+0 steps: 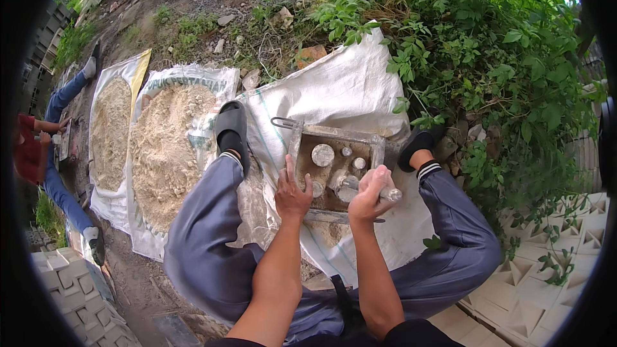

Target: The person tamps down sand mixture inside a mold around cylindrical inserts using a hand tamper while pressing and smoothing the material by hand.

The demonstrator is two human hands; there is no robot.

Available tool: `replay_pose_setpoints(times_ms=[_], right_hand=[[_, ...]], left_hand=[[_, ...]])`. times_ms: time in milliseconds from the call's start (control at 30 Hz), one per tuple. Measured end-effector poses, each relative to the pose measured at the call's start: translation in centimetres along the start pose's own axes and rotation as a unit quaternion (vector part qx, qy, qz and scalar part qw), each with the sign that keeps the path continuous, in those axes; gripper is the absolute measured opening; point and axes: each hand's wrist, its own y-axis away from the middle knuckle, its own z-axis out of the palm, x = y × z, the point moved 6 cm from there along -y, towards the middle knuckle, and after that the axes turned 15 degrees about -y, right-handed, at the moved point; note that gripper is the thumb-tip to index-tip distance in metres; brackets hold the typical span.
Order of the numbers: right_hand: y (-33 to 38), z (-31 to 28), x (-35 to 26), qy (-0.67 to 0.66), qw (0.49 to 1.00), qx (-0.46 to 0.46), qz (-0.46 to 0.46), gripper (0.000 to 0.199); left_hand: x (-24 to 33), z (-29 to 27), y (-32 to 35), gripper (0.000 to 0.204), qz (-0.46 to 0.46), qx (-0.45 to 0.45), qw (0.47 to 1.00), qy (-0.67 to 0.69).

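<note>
Between the seated person's spread knees, on a white woven sack (347,90) laid over the ground, sits a rusty metal mould box (334,167) with round pegs standing inside it. Left hand (292,194) rests flat on the box's near left edge, fingers loose and holding nothing. Right hand (371,193) is wrapped tight around a short metal cylinder (385,194) at the box's near right corner. Judging by this, the step in hand is setting or freeing a peg; the next move seems to call for a steady box. Left of the leg lie two sacks of pale sandy mix (160,148). Far left, another person's limbs are cut off. The box's near floor is hidden by the hands.
</note>
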Motion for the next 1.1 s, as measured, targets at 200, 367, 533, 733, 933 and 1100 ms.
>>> replay_pose_setpoints(times_ms=[200, 367, 533, 733, 933, 1100], right_hand=[[-0.1, 0.3, -1.8, -0.039, 0.996, -0.042, -0.074, 0.037], [-0.5, 2.4, -1.0, 0.010, 0.995, -0.094, -0.019, 0.040], [-0.5, 1.5, 1.6, 0.028, 0.993, -0.073, 0.092, 0.042], [0.3, -0.2, 0.1, -0.007, 1.000, -0.013, 0.014, 0.044], [-0.2, -0.4, -2.1, -0.064, 0.997, 0.040, -0.001, 0.045], [-0.7, 2.8, -2.4, 0.055, 0.996, -0.061, 0.031, 0.044]], left_hand=[[-0.2, 0.0, 0.2, 0.074, -0.016, -0.021, 1.000, 0.004], [-0.5, 0.1, 0.1, 0.074, -0.017, -0.010, 1.000, 0.008], [-0.1, -0.1, 0.2, 0.074, -0.003, -0.003, 1.000, 0.012], [0.0, -0.1, 0.3, 0.075, -0.002, -0.006, 1.000, 0.012], [-0.1, 0.0, -0.2, 0.075, -0.009, -0.006, 1.000, 0.014], [-0.9, 0.1, 0.1, 0.073, -0.027, -0.029, 0.999, -0.002]])
